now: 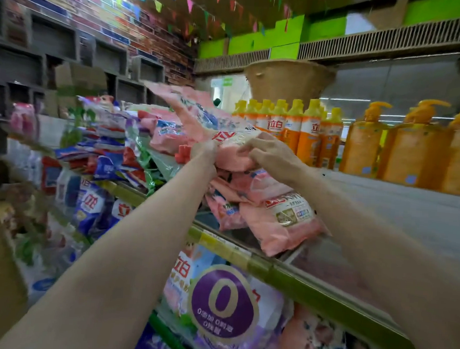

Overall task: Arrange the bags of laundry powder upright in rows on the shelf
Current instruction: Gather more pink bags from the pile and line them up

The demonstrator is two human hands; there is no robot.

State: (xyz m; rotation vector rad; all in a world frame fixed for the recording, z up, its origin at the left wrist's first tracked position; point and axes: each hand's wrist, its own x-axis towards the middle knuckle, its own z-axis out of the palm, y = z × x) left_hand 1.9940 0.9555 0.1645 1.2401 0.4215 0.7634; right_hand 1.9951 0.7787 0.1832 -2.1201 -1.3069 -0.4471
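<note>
Left hand (204, 150) and right hand (268, 152) both clamp 1 pink bag (200, 117) above the shelf (411, 214).

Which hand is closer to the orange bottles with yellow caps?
The right hand. It grips the pink bag just in front of the orange bottles. The left hand holds the same bag farther left of them.

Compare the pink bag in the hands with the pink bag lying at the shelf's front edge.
The held pink bag is lifted and tilted in both hands, left hand and right hand; the front pink bag lies flat, untouched, overhanging the shelf edge. The held bag is blurred; the front bag's label reads clearly. Both are pink.
</note>
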